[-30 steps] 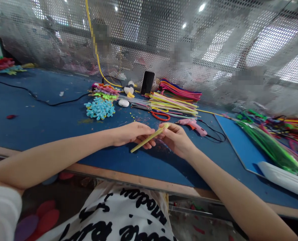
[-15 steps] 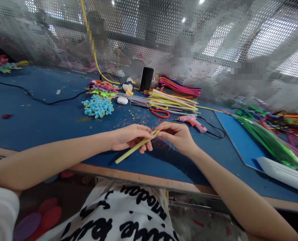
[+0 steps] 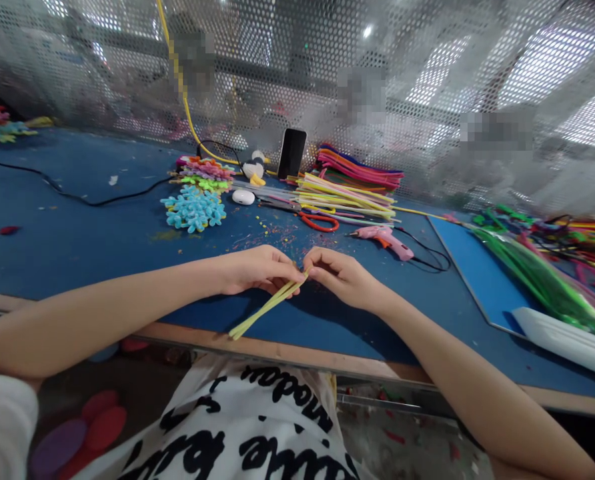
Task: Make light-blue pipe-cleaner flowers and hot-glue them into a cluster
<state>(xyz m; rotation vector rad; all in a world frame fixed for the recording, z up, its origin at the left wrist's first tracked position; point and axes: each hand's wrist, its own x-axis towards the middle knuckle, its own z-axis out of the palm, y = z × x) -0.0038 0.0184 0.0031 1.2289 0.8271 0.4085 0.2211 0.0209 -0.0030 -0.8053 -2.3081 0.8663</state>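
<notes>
My left hand (image 3: pixel 257 270) and my right hand (image 3: pixel 340 277) meet over the blue table (image 3: pixel 77 247) near its front edge. Both pinch the upper end of a thin yellow pipe-cleaner bundle (image 3: pixel 265 308), which slants down and to the left towards my body. Each hand has its fingers closed on that bundle. Its lower end hangs free above the table's wooden edge.
Behind my hands lie a pink glue gun (image 3: pixel 382 238) with its cable, red-handled scissors (image 3: pixel 320 222), a stack of coloured pipe cleaners (image 3: pixel 347 193), a phone (image 3: pixel 292 153) propped upright, and blue fuzzy flowers (image 3: pixel 193 209). Green stems in a bag (image 3: pixel 537 280) lie right. A perforated screen backs the table.
The yellow bundle has slid down and leftward through my fingers, so more of it hangs below my hands. Both hands have dropped slightly towards the table.
</notes>
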